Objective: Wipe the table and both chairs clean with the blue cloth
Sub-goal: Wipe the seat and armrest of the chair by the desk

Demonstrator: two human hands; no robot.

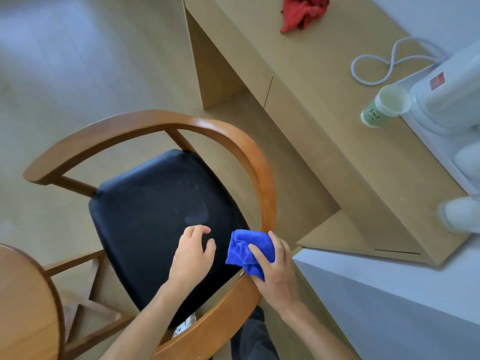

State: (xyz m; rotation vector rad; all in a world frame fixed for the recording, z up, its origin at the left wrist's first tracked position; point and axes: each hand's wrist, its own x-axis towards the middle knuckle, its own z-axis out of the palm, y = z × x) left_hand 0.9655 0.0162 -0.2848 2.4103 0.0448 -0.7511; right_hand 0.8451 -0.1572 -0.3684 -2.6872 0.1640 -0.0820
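Down by the chair's [166, 203] near rail, the right hand [276, 268] grips the bunched blue cloth [244, 249], thumb across its top and fingers curled behind, holding it against the wood. Just left of it the left hand [193, 252] hovers over the black seat [155, 211] with fingers loosely bent, holding nothing. Beyond the right hand sits a desk [324, 141] carrying a red rag [302, 13] and a cup [384, 106]; left of the left hand, a round table's [23, 307] edge shows.
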